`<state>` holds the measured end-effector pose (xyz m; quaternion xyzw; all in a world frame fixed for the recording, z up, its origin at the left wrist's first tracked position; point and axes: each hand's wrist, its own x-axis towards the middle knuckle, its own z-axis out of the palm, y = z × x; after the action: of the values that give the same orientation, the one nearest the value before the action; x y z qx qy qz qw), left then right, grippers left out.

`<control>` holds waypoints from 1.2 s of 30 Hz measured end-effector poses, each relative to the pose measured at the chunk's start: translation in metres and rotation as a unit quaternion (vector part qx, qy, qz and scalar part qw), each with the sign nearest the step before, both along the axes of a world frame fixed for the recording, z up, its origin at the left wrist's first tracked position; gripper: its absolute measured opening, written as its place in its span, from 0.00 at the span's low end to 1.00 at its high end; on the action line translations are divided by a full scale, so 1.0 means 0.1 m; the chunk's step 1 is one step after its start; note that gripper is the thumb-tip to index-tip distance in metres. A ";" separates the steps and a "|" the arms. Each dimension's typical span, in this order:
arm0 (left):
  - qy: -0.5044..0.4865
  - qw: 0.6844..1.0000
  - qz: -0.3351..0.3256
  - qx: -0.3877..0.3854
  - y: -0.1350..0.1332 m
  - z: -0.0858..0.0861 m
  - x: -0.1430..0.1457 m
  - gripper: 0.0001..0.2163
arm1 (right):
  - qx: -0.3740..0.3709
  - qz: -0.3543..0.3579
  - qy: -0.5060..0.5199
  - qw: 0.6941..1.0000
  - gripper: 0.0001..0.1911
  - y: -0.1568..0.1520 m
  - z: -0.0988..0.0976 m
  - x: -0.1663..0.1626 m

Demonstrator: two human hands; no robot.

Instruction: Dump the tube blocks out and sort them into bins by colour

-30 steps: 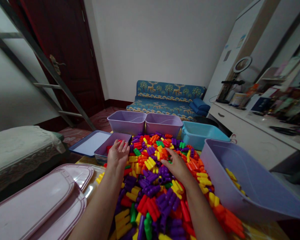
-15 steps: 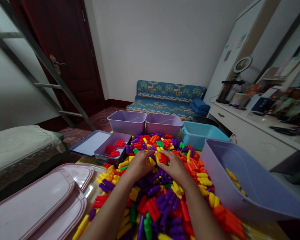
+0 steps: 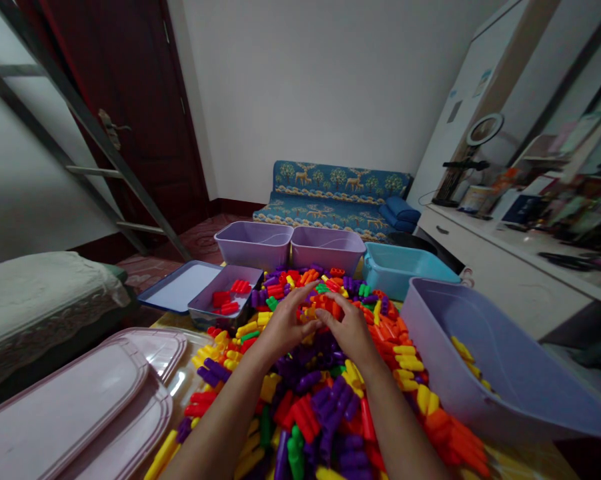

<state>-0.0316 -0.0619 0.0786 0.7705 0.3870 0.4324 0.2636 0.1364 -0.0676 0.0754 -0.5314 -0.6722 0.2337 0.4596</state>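
Note:
Bright plastic tube-shaped building blocks [image 3: 307,413] in red, yellow, purple, orange and green lie heaped over the table. My left hand [image 3: 287,323] reaches into the middle of the heap, thumb and fingers apart, with orange-yellow blocks [image 3: 309,313] visible between them. Close beside it, my right hand [image 3: 347,327] is spread over red blocks [image 3: 337,311], its thumb near the left thumb. Neither hand plainly grips a block, though some fingertips are hidden by the hands.
Two lilac bins [image 3: 253,252] and a turquoise bin [image 3: 405,275] stand at the back. A larger lilac bin [image 3: 425,360] at right holds yellow blocks. At left are a shallow box [image 3: 196,319] with red blocks, its lid [image 3: 180,287], and several pink lids [image 3: 70,407].
Both hands have opened wider. The fingers have lifted and stretched away over the heap, and the yellow blocks seen at the fingertips before are now mostly out of sight.

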 end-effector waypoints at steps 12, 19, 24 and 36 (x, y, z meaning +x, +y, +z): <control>-0.201 0.965 0.087 -0.146 0.15 -0.16 -0.04 0.28 | -0.005 0.029 0.053 0.998 0.21 -0.03 0.03 -0.04; -0.243 0.946 0.098 -0.193 0.17 -0.17 -0.08 0.27 | -0.011 0.044 0.022 0.999 0.23 0.00 0.00 -0.03; -0.228 0.943 0.151 -0.191 0.16 -0.11 -0.17 0.25 | 0.014 -0.015 0.049 0.999 0.26 0.09 -0.11 0.08; 0.126 0.967 0.210 -0.068 0.08 0.10 -0.41 0.16 | 0.026 -0.055 -0.018 0.998 0.28 0.09 -0.05 0.23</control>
<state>-0.0729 -0.0542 0.0890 0.7006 0.5989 0.3497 0.1678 0.1593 -0.0585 0.0699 -0.5596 -0.6560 0.1811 0.4729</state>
